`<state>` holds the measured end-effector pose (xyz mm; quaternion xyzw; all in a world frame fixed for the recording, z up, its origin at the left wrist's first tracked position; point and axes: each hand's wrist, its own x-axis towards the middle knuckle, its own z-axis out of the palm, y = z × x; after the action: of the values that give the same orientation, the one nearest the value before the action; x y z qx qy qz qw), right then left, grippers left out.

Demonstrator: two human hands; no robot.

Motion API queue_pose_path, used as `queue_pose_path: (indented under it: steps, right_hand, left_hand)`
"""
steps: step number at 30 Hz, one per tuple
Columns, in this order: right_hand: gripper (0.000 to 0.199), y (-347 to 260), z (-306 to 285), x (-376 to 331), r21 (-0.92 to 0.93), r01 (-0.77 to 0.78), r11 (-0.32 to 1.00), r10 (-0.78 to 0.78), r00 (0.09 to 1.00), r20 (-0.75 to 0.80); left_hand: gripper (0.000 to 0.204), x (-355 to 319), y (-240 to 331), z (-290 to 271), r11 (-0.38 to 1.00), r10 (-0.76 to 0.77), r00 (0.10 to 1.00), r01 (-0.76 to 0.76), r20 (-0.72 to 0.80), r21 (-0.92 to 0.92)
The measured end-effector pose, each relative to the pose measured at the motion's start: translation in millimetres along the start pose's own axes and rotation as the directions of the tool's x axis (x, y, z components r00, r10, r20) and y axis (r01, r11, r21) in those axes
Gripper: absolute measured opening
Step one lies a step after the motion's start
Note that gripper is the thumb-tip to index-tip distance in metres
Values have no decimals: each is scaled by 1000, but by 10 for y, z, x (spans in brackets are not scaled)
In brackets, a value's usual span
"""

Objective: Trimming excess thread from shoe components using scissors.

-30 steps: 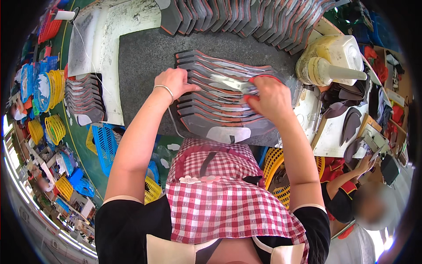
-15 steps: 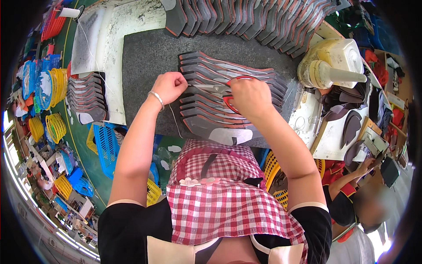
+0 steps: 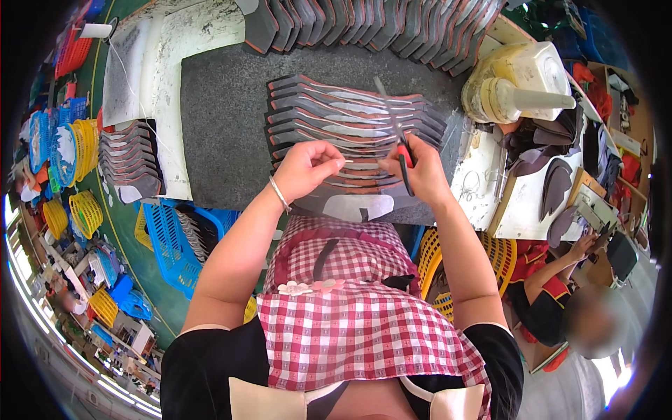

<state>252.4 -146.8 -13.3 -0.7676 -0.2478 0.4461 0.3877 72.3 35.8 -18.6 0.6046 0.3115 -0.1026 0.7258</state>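
On the dark mat in front of me lies a fanned, overlapping row of curved grey shoe-upper pieces with orange-red edges. My right hand grips scissors with red and black handles; their blades point away from me over the row's right part. Over the near middle of the row, my left hand is closed in a pinch. A short white end of thread sticks out from its thumb and finger, towards the right hand. Both hands hide some of the pieces.
More grey pieces stand in a long row along the far edge. A smaller stack lies at the left. A yellowed container with a pale spout stands right. Blue and yellow baskets sit below. Another person works at the lower right.
My left hand has come right and nearer, from the row's left end to its middle. The scissors have swung from pointing left across the row to pointing away from me.
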Motion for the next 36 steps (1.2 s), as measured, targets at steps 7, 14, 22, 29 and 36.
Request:
queue_pose_path:
  steps: [7,14,22,29,36]
  right_hand:
    - [31,78,263,-27,564,-48,824,10,997,70]
    - [31,138,-207,-77,-327,98,940,-144,982,-119]
    - [37,430,-137,136,-522,256,814,-326,944,-45]
    - [36,265,-167,110,-690,181,701,-297,953,-52]
    - [36,-171,-33,19,-722,352,595,-475,879,36]
  left_hand:
    - [16,69,2,250,999,23,998,-21,63,-28]
    - [19,-145,-216,-202,974,-7,999,19,-53,228]
    - [20,-159,-247,-441,869,-8,981,102,-193,484]
    - [29,13,28,-619,723,-33,978,164,-204,671]
    - [30,184,233,-616,412,-156,928,372,-338,832]
